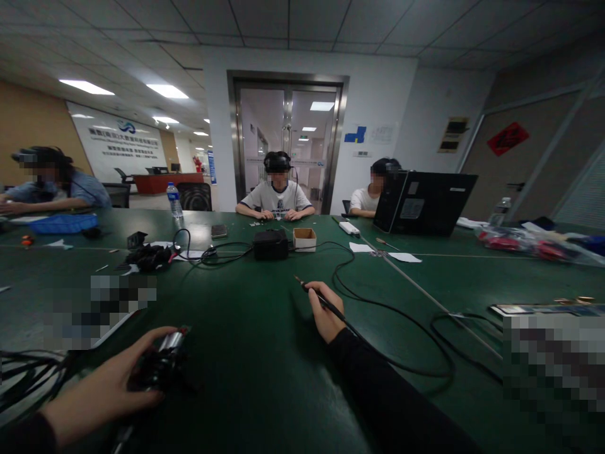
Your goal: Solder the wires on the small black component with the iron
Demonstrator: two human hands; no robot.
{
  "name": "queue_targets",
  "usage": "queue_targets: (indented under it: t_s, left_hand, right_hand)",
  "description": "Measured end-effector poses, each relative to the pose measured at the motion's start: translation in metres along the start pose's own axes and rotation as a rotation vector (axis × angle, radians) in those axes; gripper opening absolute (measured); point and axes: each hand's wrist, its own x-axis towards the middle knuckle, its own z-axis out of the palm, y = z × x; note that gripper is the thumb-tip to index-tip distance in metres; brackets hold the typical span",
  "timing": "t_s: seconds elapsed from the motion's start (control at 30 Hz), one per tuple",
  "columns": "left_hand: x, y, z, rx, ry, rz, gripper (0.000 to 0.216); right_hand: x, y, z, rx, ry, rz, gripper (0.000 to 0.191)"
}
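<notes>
The left hand [106, 384] has its fingers wrapped around a dark device [158, 366] with a shiny metal cylinder, low over the near left of the bench [246, 353]. The right hand [326, 315] pinches a pen-shaped tool [333, 308], perhaps a soldering iron, its tip pointing forward and away from the device; whether that tip touches the bench I cannot tell. A black cord [378, 357] trails from the tool's rear and loops to the right. The step in hand looks like keeping both things ready, well apart. Any move bringing tip and device together would call for turning the tool leftward, steadying the device, and leaving the cord slack, with the left fingers clear of the tip.
</notes>
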Motion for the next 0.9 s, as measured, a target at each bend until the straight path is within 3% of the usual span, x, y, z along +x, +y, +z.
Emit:
queue_targets:
  t_s: [0.3, 0.7, 0.9]
  left_hand:
    - [0.037, 0.079, 0.036, -0.043, -0.225, 0.079, 0.087]
    - [0.083, 0.125, 0.092, -0.089, -0.324, 0.189, 0.085]
    - [0.100, 0.142, 0.111, -0.110, -0.302, 0.196, 0.085]
  right_hand:
    - [0.001, 0.001, 0.000, 0.002, -0.012, -0.012, 0.020]
    - [0.001, 0.001, 0.001, 0.001, -0.010, -0.020, 0.021]
    - [0.001, 0.002, 0.002, 0.007, -0.001, -0.024, 0.021]
